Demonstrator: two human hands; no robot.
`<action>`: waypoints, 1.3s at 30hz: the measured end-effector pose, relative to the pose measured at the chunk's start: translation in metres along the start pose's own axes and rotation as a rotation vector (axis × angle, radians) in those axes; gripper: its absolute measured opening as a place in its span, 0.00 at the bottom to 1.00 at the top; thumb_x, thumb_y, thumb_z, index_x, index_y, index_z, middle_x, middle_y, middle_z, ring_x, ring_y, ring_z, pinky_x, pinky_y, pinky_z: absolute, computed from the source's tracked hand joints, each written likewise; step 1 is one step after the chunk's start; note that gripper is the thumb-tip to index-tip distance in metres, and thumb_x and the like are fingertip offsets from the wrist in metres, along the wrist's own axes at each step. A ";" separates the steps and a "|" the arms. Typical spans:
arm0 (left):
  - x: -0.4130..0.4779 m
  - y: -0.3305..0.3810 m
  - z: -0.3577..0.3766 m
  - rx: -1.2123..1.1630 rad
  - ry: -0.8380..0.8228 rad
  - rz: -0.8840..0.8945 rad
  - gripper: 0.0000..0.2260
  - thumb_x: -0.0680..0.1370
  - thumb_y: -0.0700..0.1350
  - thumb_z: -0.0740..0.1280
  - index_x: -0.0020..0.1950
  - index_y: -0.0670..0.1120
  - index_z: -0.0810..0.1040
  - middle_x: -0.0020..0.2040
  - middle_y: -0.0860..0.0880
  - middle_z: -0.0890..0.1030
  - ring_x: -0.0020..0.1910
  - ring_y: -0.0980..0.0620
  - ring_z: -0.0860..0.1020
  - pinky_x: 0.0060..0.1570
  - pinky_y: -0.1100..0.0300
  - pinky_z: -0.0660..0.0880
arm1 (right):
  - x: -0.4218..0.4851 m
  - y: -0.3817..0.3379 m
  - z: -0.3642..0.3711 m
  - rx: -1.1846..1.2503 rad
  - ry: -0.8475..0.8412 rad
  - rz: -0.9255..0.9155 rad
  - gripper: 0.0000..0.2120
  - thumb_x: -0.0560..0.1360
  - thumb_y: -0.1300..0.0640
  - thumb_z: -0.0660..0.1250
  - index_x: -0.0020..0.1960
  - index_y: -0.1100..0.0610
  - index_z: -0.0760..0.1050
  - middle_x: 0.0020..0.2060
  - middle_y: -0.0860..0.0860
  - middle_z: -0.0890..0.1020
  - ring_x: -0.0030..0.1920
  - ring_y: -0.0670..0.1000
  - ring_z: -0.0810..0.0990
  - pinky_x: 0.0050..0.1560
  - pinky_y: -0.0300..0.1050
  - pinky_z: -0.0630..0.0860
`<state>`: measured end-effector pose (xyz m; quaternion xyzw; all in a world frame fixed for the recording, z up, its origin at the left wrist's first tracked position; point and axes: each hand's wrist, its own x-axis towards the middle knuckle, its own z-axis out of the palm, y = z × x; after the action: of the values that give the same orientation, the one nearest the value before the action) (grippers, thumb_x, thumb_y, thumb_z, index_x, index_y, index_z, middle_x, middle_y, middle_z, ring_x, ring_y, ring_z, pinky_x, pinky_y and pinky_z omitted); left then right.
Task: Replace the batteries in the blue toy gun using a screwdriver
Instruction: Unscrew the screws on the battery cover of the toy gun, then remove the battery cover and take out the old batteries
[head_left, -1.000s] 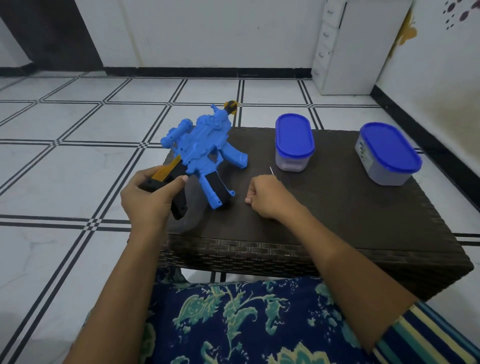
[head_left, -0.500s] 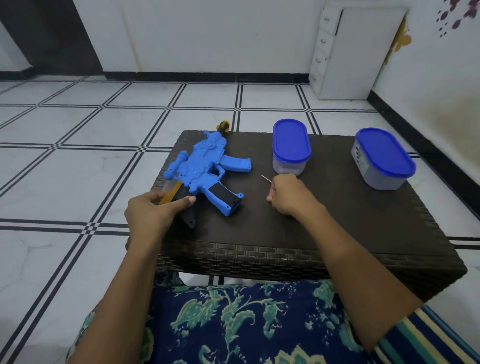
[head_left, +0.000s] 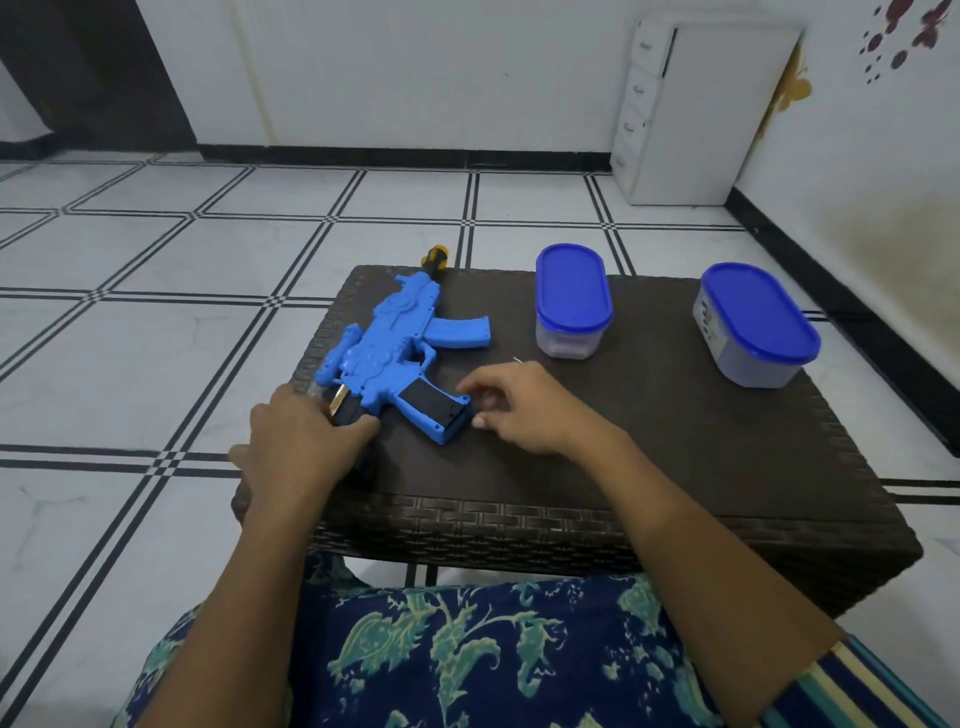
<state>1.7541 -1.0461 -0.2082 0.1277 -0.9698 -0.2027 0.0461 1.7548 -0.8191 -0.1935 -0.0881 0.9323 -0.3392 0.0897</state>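
Clenching the blue toy gun (head_left: 395, 343) by its boxy black stock was my left hand (head_left: 301, 441); right hand (head_left: 524, 410) alongside, I couldn't tell.

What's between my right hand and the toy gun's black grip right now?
Nothing visible. The right hand, holding the thin screwdriver, is beside the grip of the toy gun over bare table; the left hand holds the stock end.

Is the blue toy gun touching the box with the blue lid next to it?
Apart. The head view shows a strip of bare table between the toy gun and the nearest blue-lidded box.
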 end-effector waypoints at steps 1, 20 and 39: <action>0.000 0.002 0.000 0.030 -0.014 0.004 0.19 0.67 0.62 0.66 0.43 0.47 0.80 0.49 0.48 0.73 0.54 0.43 0.72 0.53 0.41 0.71 | 0.002 -0.002 0.003 -0.020 -0.032 -0.024 0.23 0.74 0.64 0.72 0.67 0.51 0.75 0.58 0.50 0.79 0.53 0.46 0.78 0.57 0.43 0.76; -0.009 0.035 0.026 0.044 0.098 0.668 0.26 0.68 0.69 0.61 0.39 0.47 0.80 0.37 0.51 0.79 0.38 0.49 0.77 0.38 0.55 0.73 | 0.012 0.003 0.004 -0.026 0.064 -0.186 0.15 0.72 0.64 0.74 0.58 0.58 0.82 0.48 0.53 0.86 0.48 0.47 0.83 0.55 0.45 0.79; -0.005 0.025 0.019 -0.215 0.195 0.602 0.16 0.81 0.52 0.55 0.38 0.47 0.72 0.27 0.52 0.70 0.28 0.47 0.71 0.30 0.56 0.62 | 0.012 0.008 0.007 -0.018 0.118 -0.203 0.13 0.75 0.58 0.72 0.59 0.57 0.81 0.47 0.50 0.85 0.46 0.44 0.82 0.50 0.40 0.78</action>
<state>1.7507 -1.0158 -0.2155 -0.1513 -0.9281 -0.2679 0.2099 1.7438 -0.8196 -0.2053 -0.1626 0.9253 -0.3426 -0.0010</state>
